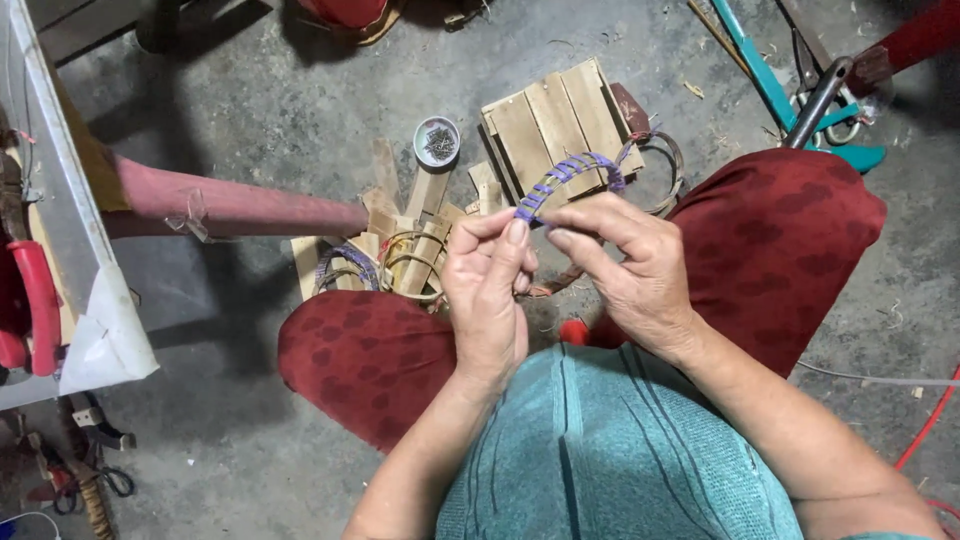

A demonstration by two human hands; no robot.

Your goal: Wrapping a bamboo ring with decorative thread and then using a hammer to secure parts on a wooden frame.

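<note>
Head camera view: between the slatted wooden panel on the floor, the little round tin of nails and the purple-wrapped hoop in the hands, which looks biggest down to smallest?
1. Slatted wooden panel, the largest.
2. Purple-wrapped hoop, pinched by the left hand and right hand; it is nearer the camera, so it looks bigger than it is.
3. Round tin of nails, the smallest.

Curved purple-wrapped hoop (570, 175), held aloft

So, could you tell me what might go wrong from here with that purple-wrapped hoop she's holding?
Both hands, left hand and right hand, pinch only one end of the purple-wrapped hoop; the springy strip could slip free and the wrapping loosen. The open tin of small nails sits on the floor near her knee and could be knocked over. Loose rings and wood pieces crowd the floor just ahead, so a dropped hoop may tangle there.
</note>
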